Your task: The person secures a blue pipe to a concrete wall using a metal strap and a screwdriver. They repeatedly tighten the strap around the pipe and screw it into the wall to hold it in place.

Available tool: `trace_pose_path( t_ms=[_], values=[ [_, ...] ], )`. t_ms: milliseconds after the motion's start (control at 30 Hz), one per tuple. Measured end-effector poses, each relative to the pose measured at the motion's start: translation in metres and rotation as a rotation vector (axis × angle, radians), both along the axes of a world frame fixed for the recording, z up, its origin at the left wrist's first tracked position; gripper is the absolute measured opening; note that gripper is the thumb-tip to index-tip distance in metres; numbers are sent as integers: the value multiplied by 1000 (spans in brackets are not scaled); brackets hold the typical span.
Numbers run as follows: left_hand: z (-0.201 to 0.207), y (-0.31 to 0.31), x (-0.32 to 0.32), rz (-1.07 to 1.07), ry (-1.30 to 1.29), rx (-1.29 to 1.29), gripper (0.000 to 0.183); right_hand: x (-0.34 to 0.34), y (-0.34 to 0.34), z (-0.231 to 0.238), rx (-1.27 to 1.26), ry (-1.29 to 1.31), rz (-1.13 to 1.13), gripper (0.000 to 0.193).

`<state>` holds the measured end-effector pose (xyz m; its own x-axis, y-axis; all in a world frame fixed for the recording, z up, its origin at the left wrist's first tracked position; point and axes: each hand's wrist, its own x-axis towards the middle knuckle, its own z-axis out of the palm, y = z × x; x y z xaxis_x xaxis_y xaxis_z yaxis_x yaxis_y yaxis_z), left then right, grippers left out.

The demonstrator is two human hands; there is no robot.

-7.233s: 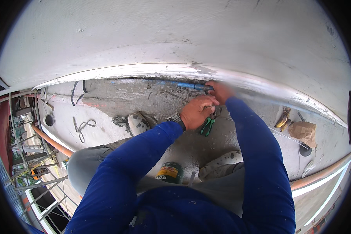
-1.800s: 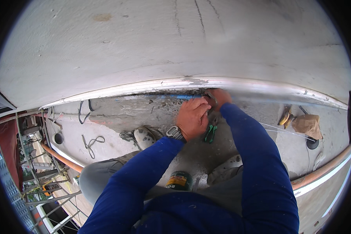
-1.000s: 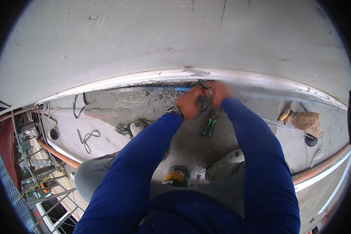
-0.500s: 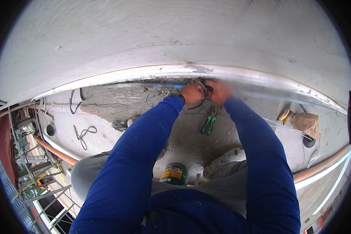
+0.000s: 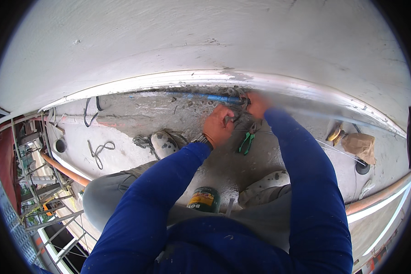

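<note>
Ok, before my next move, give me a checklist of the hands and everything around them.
1. Blue plastic pipe visible left of the right hand: ok.
2. Right hand sharply visible: not ok, blurred.
3. Right hand's exact grip at the pipe's end: cannot tell.
4. What the curled left hand holds: cannot tell, mostly hidden.
5. Green-handled metal pliers out of both hands: ok, lying on grey concrete floor.

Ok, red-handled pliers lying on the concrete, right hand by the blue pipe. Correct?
Wrong colour: in the head view the pliers are green-handled. They do lie on the concrete, with the right hand by the blue pipe.
</note>
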<state>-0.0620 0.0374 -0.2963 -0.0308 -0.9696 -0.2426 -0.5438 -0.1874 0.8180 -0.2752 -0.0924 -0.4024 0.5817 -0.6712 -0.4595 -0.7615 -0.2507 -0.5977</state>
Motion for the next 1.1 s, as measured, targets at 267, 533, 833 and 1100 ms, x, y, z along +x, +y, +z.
trace_pose_path(
  t_ms=[267,533,833,1100],
  values=[
    [-85,9,-47,52,138,82,48,16,-5,24,110,126,80,61],
    [-78,-14,-50,818,1007,633,41,16,-7,8,131,66,38,57],
    [-88,-25,-68,806,1289,660,23,8,-12,13,193,70,9,57],
    [-81,-31,-62,698,923,881,7,6,-6,22,148,76,-7,54]
  ],
)
